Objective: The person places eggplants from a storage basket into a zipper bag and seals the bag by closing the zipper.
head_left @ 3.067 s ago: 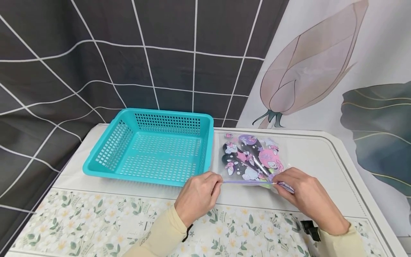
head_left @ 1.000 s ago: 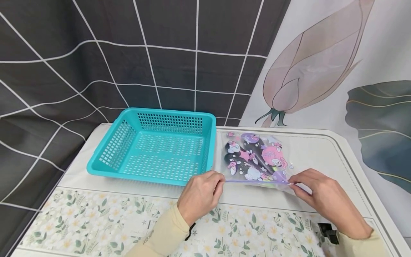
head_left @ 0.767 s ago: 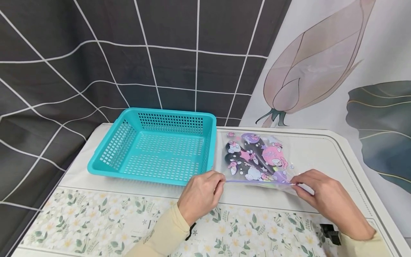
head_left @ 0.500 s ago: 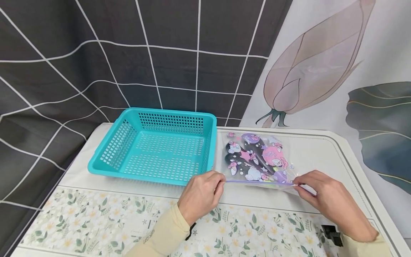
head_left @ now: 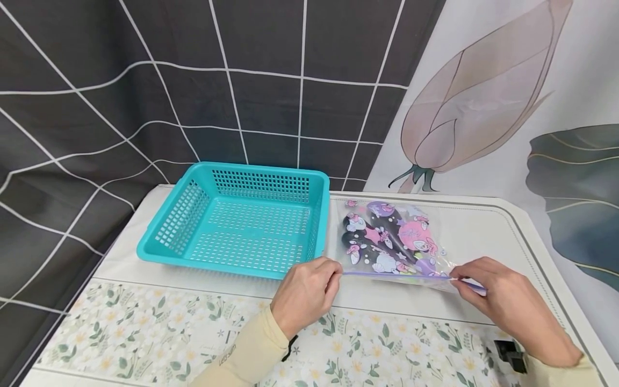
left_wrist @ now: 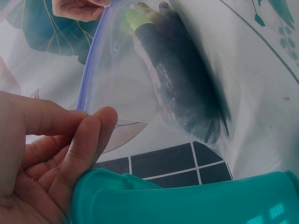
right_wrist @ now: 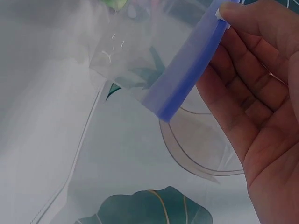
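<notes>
A clear zip bag (head_left: 420, 231) printed with pink and purple cartoon figures lies on the table, its purple zip strip (head_left: 391, 275) facing me. Inside are dark, long, rounded things (left_wrist: 182, 70) that look like eggplants, one end light green. My left hand (head_left: 307, 293) pinches the left end of the strip between thumb and fingertips. At the strip's right side, my right hand (head_left: 512, 303) pinches a small white slider (right_wrist: 219, 15) with thumb and fingers. In the right wrist view, a short length of blue-purple strip (right_wrist: 187, 79) runs on past this hand.
A turquoise slotted basket (head_left: 213, 267) stands left of the bag, its near right corner close by my left hand. A floral mat (head_left: 159, 333) covers the table's front part. Behind hang a dark grid-patterned curtain (head_left: 266, 102) and a pale leaf-printed one (head_left: 435, 107).
My right hand has slid to the right along the zip strip, from near the bag's printed part toward its right end. The left hand keeps its pinch on the left end.
</notes>
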Tool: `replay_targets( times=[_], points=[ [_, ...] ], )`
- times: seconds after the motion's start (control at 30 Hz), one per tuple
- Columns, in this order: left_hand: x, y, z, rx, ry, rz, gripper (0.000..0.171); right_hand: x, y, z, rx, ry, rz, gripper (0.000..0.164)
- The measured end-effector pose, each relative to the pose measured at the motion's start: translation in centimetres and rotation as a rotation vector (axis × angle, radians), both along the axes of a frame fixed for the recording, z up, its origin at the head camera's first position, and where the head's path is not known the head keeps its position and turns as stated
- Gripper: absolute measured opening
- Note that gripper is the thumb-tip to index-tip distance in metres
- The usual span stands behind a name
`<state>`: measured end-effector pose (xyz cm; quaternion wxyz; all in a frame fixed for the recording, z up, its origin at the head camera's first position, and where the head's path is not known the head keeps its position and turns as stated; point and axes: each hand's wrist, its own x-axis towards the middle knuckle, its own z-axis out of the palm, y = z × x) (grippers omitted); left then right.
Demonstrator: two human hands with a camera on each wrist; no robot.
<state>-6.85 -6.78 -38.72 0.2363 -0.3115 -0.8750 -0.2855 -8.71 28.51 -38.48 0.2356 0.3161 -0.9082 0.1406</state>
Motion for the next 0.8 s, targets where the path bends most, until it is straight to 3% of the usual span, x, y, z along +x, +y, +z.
replay_targets(
  times=[0.8],
  points=[
    [0.0, 0.0, -0.1, -0.002, -0.006, 0.004, 0.008, 0.2, 1.1, -0.2, 0.007, 0.015, -0.045, 0.064]
  ],
)
